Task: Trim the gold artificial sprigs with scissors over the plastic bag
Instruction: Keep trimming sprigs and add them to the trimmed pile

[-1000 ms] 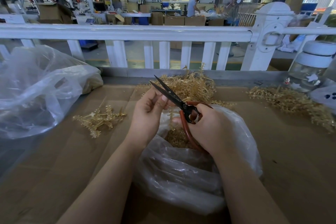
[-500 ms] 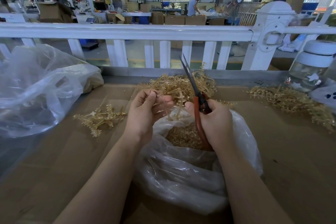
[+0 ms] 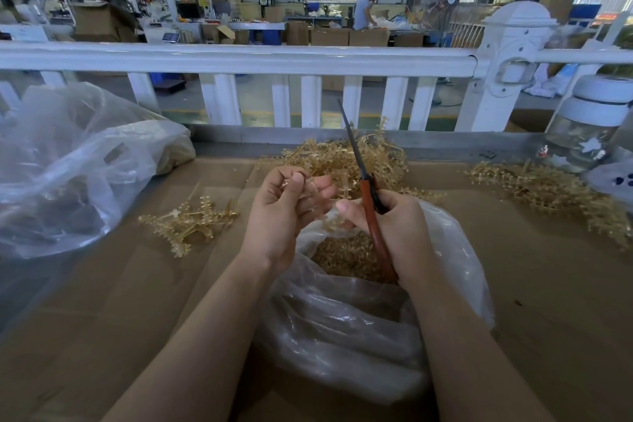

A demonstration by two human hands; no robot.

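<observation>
**Sprig trimming over bag: hand and tool positions**

The scissors (image 3: pixel 368 202) were gripped by the right hand (image 3: pixel 399 226), blades together and pointed up and away. A small gold piece was pinched in the curled fingers of the left hand (image 3: pixel 277 212). Both hands were held above the open plastic bag (image 3: pixel 342 329), in which gold trimmings (image 3: pixel 346 250) were seen. Gold sprigs (image 3: pixel 339 161) were piled just beyond the hands, on the cardboard-covered table (image 3: pixel 137 301)

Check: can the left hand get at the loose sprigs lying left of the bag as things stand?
Probably yes. The loose sprigs lie bare on the cardboard just left of the left hand, nothing between. But that hand is pinching a small gold piece, so it would need to drop it first.
</observation>
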